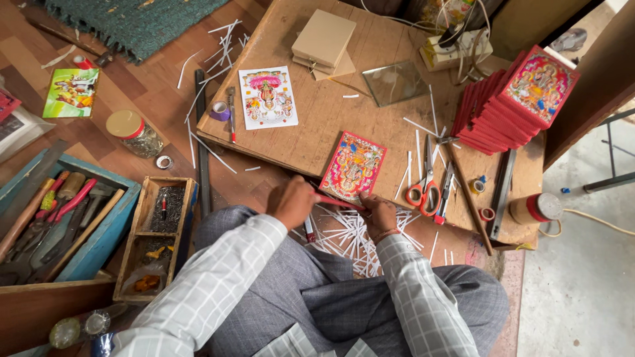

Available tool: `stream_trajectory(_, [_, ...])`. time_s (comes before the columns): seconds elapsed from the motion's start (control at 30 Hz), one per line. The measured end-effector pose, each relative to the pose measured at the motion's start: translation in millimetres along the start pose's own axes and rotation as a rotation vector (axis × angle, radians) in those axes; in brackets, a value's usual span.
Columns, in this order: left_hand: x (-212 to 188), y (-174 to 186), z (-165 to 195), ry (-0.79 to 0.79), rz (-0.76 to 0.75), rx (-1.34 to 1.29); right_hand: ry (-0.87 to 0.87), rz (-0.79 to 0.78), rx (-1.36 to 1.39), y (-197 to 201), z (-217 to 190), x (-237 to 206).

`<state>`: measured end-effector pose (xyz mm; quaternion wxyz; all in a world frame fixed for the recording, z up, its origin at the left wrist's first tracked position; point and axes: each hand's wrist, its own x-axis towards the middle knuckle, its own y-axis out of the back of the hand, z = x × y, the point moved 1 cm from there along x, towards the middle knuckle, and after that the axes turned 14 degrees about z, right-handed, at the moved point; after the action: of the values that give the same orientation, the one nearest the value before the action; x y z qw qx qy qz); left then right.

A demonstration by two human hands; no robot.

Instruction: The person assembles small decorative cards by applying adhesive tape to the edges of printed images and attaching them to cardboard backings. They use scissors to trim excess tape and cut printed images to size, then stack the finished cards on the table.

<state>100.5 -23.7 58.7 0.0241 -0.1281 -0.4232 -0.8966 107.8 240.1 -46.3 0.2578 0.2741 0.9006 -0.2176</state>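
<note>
Two hands work a thin red strip at the near edge of a low wooden board.

Around them lie a red-framed picture (352, 166) just beyond the hands, red-handled scissors (425, 188) to its right, a stack of red frames (512, 99) at the far right, a pane of glass (395, 82), a white-bordered print (267, 97) and a pile of white paper trimmings (350, 238) under the wrists — nothing blocks the hands. The left hand (292, 201) is closed round one end of the red strip (334, 200); the right hand (379, 215) pinches the other end, both arms bent in from checked sleeves. The wooden board (317, 125) lies on a floor with a blue tool tray (99, 244) and a nail box (165, 211) at the left.
</note>
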Motion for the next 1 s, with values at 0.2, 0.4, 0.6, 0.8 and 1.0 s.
stream_trajectory(0.2, [8,-20,-19,0.015,0.108,-0.040,-0.014,-0.030,0.021,-4,-1,-8])
stream_trajectory(0.4, [7,-33,-34,0.214,0.081,-0.350,0.145,0.156,-0.056,10,5,-21])
stream_trajectory(0.6, [9,-37,-34,0.114,0.040,-0.331,0.602,0.203,-0.347,7,22,-53])
stream_trajectory(0.8, [13,-32,-35,0.198,0.058,-0.346,0.779,0.171,-0.476,-8,18,-78])
stream_trajectory(1.0, [19,-34,-40,0.171,0.023,-0.321,0.753,0.195,-0.416,-9,19,-74])
